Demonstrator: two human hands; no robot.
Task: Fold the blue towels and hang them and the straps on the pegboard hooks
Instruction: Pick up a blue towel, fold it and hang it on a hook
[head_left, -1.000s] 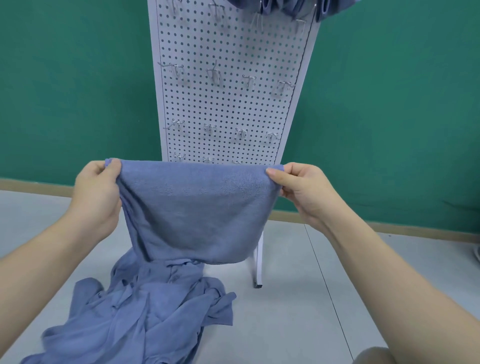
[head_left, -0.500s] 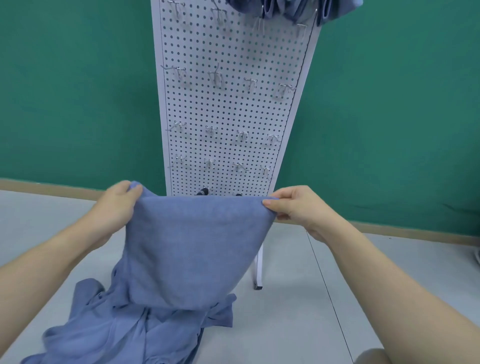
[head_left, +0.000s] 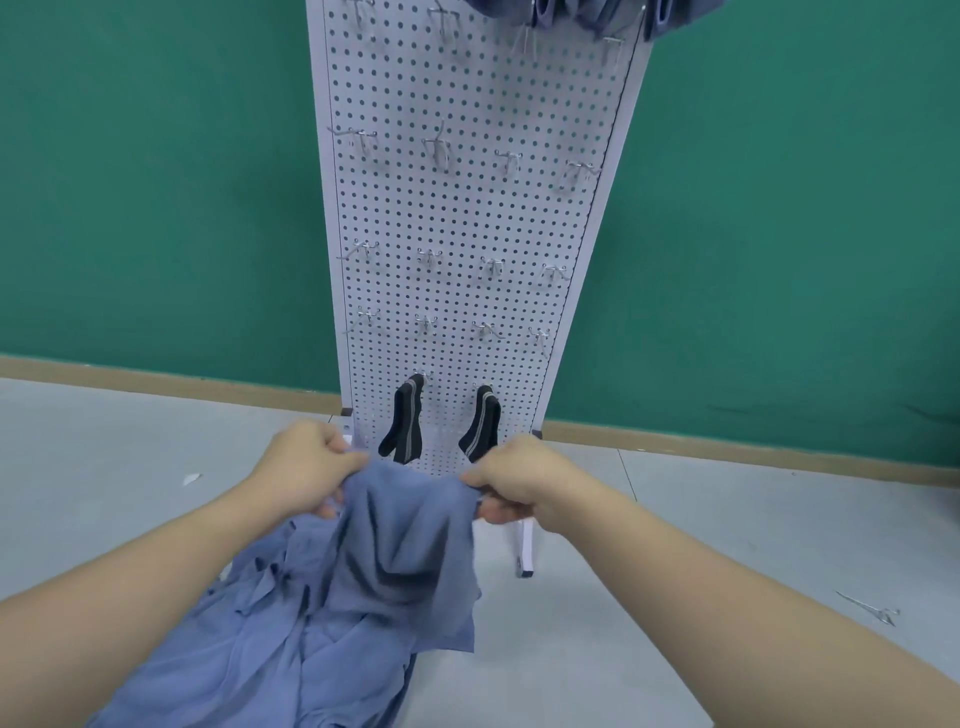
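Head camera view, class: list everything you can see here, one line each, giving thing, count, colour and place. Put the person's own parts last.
Pegboard: one, white with dark holes, standing on the floor against the wall.
Hooks: several rows, silver metal, across the pegboard; most are bare.
Straps: two, black with grey stripes, hanging on the lowest hooks.
Hung towels: count unclear, blue, at the pegboard's top edge, cut off by the frame.
Held towel: one, blue, between both hands, sagging in the middle.
Towel pile: count unclear, blue, on the floor at lower left.
Wall: green, behind, with a tan skirting strip.
Floor: grey.
Left hand: grips the held towel's left corner.
Right hand: grips its right corner.
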